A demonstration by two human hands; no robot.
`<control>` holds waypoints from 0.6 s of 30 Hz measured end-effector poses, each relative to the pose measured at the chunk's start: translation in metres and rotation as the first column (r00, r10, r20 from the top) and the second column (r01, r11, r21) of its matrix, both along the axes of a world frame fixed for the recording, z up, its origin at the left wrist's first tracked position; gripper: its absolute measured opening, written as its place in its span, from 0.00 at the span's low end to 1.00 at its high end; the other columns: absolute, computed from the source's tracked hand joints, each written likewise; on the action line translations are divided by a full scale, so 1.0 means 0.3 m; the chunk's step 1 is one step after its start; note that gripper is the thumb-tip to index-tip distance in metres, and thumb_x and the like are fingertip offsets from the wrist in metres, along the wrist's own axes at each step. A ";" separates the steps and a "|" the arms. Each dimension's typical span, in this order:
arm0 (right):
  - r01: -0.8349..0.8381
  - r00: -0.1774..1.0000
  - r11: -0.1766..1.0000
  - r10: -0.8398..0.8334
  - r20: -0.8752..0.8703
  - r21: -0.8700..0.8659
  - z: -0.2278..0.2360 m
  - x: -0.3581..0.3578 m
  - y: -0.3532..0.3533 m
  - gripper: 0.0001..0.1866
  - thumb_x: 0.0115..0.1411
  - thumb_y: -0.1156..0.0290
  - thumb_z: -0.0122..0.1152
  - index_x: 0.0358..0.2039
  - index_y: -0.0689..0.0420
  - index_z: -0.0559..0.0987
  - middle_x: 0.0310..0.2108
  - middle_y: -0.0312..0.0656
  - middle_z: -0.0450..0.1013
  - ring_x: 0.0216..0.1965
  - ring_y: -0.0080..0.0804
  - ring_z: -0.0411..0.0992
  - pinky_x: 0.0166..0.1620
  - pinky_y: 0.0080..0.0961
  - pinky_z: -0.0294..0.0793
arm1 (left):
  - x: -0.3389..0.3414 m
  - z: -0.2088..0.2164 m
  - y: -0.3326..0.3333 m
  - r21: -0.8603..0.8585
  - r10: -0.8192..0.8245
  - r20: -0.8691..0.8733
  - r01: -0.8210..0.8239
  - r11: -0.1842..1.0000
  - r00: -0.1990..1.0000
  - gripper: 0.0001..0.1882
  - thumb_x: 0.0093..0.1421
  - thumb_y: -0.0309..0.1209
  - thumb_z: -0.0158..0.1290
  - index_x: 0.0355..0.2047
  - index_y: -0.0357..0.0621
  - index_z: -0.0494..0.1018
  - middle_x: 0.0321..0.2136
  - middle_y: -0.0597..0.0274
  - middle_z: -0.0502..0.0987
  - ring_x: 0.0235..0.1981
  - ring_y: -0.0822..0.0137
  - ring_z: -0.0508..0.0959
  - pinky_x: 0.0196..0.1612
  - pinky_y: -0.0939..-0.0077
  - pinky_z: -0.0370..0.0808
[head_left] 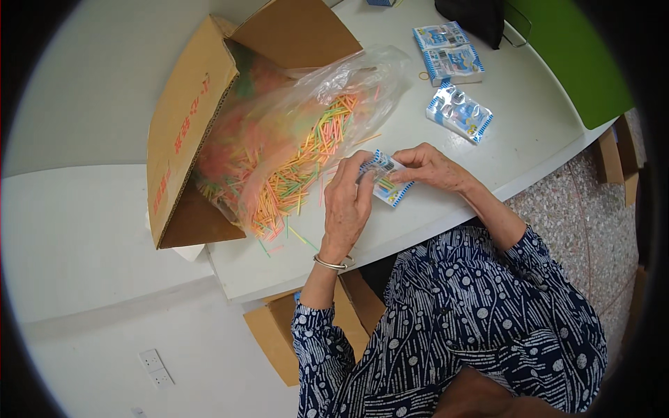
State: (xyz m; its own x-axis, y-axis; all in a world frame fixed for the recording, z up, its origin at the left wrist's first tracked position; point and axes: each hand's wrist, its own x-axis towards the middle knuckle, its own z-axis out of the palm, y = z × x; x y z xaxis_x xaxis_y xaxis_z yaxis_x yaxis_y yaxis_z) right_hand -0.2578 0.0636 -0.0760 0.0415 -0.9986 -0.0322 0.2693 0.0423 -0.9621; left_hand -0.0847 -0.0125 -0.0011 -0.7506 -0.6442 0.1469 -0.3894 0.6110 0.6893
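Between my two hands is a small blue-and-white plastic packet (398,194), with a few thin coloured sticks showing at it. My left hand (344,205), a metal bangle on its wrist, grips the packet's left side with thumb and fingers. On the right side, my right hand (433,168) pinches the packet near the sticks. Just left of my hands, a heap of thin pink, yellow, orange and green sticks (279,188) spills toward the mouth of a clear plastic bag (380,70). A few loose sticks (300,235) lie on the table by my left wrist.
A cardboard box (185,132) lies on its side around the bag on the white table (279,272). Beyond my right hand are a flat packet (460,113), a stack of packets (449,54) and a black bag (475,17). Another cardboard box (282,334) sits under the table.
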 end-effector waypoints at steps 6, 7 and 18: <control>-0.051 0.993 0.995 0.060 -0.102 0.081 0.013 -0.017 0.011 0.11 0.55 0.67 0.63 0.33 0.63 0.79 0.23 0.30 0.71 0.28 0.11 0.63 0.32 0.14 0.63 | -0.011 -0.065 -0.023 0.212 -0.009 -0.150 0.041 0.976 0.989 0.19 0.56 0.20 0.51 0.48 0.37 0.64 0.39 0.52 0.74 0.41 0.63 0.75 0.43 0.73 0.72; -0.031 0.996 0.994 0.040 -0.084 0.106 0.027 -0.015 0.017 0.11 0.55 0.67 0.63 0.32 0.63 0.79 0.23 0.29 0.71 0.27 0.11 0.62 0.31 0.14 0.62 | -0.013 -0.069 -0.029 0.288 -0.021 -0.114 0.053 0.956 0.993 0.21 0.56 0.18 0.52 0.49 0.36 0.62 0.39 0.57 0.73 0.41 0.70 0.74 0.43 0.77 0.72; -0.045 0.990 0.991 0.060 -0.126 0.125 0.003 -0.035 0.039 0.15 0.54 0.62 0.65 0.29 0.63 0.81 0.20 0.31 0.73 0.23 0.13 0.64 0.27 0.16 0.64 | -0.064 -0.109 -0.004 0.365 0.020 -0.211 0.059 0.929 0.977 0.17 0.55 0.22 0.53 0.46 0.37 0.64 0.36 0.51 0.76 0.38 0.64 0.76 0.42 0.73 0.72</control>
State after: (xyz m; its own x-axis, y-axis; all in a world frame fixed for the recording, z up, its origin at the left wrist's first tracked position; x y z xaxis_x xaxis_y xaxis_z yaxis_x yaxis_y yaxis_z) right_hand -0.2683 0.0752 -0.0752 0.0814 -0.9834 -0.1620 0.1377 0.1720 -0.9754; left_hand -0.1038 -0.0136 -0.0337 -0.7419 -0.6681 0.0565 -0.2044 0.3057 0.9299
